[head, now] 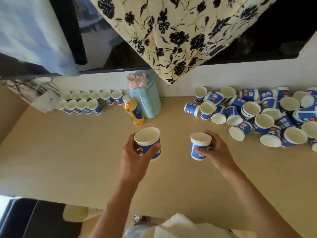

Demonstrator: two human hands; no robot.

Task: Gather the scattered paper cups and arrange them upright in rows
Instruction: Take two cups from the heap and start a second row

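Above mid-table, one upright cup [148,143] was gripped by the left hand [135,152], nearer the rows [89,102] far left; another cup [200,146] was gripped by the right hand [214,150].

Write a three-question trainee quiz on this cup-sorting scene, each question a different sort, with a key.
1. True or false: the left hand and the right hand each hold a cup.
2. The front row of standing cups holds how many? A) two B) four C) nine
3. Fill in: the orange bottle stands beside the pale blue ____.

Key: 1 true; each holds one, the left cup and the right cup. 2 B; the back row has six. 3 jug. The loose pile lies to the right on the table.
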